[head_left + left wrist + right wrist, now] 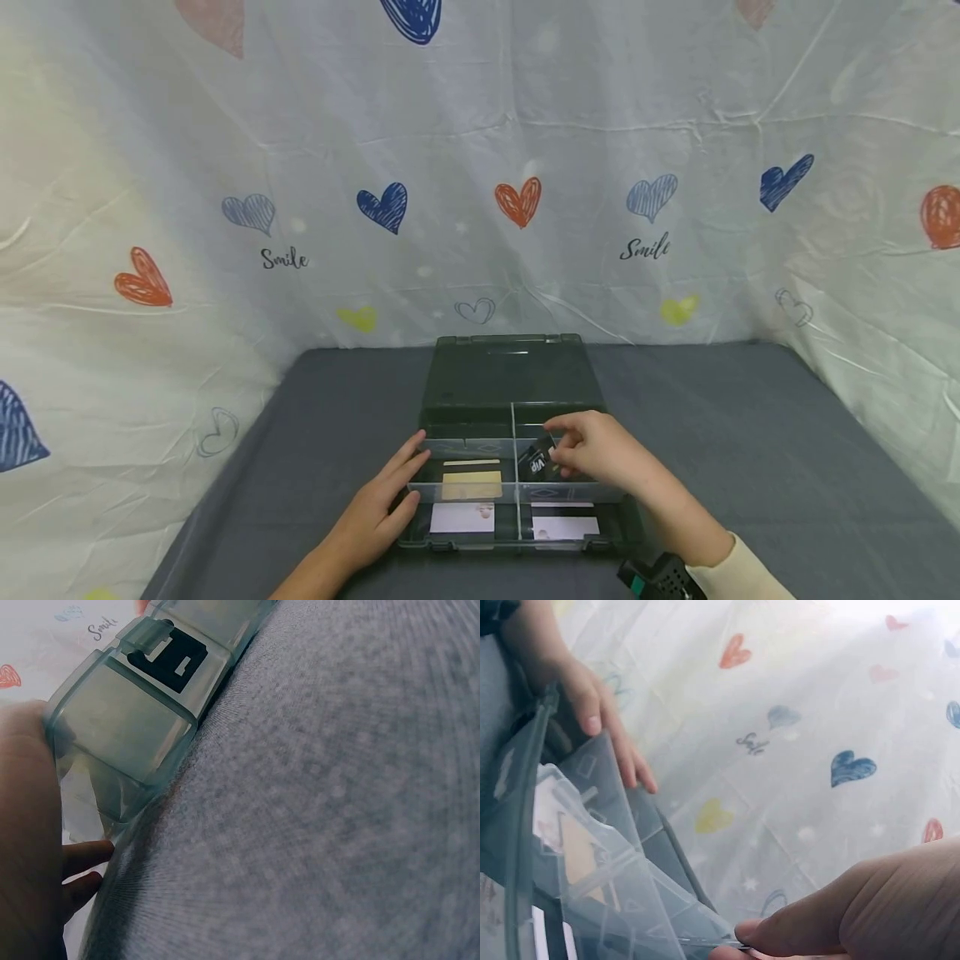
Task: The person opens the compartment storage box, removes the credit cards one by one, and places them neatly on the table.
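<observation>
A dark green see-through divider box (517,546) stands on the table with its lid (513,371) folded back. My right hand (596,446) is over the middle right compartment and pinches a black card (536,462) marked "VIP" between thumb and fingertips. The card leans inside that compartment, its lower part partly hidden. Along the box's left side rests my left hand (375,512), fingers extended against the wall. A gold card (471,485) sits in the middle left compartment. White cards lie in the front left (461,518) and front right (566,527) compartments.
Dark grey cloth (712,442) covers the table. Behind and at both sides hangs a white curtain (450,258) printed with hearts. On the box's front wall is a dark latch (176,660). A black device (663,577) sits by the right forearm.
</observation>
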Motion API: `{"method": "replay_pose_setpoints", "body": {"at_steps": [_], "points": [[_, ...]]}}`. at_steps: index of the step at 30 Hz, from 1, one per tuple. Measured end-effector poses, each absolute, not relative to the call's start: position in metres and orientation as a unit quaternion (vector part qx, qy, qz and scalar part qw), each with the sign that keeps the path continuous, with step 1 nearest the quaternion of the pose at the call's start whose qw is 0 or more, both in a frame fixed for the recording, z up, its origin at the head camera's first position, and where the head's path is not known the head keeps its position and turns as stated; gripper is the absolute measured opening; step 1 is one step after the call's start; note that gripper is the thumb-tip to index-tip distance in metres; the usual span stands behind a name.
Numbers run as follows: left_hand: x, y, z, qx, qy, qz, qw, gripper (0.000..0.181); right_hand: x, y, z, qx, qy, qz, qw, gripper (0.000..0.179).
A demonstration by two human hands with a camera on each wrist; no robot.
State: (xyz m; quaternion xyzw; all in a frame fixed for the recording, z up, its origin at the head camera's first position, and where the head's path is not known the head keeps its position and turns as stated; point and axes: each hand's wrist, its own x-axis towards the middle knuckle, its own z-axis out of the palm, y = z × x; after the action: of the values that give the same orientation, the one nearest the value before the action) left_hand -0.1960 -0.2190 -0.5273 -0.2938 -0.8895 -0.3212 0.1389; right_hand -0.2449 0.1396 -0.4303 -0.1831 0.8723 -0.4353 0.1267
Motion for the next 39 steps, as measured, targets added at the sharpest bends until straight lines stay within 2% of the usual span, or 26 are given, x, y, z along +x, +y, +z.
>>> {"method": "replay_pose_setpoints", "body": {"at_steps": [10, 39], "points": [[-0.197, -0.217, -0.527, -0.289, -0.891, -0.321, 0.141, 0.049, -0.248, 0.157, -0.419, -0.180, 0.851, -0.472, 0.145, 0.042], [-0.198, -0.220, -0.529, -0.289, -0.893, -0.313, 0.146, 0.049, -0.260, 0.208, -0.396, -0.185, 0.820, -0.521, 0.146, 0.043]]}}
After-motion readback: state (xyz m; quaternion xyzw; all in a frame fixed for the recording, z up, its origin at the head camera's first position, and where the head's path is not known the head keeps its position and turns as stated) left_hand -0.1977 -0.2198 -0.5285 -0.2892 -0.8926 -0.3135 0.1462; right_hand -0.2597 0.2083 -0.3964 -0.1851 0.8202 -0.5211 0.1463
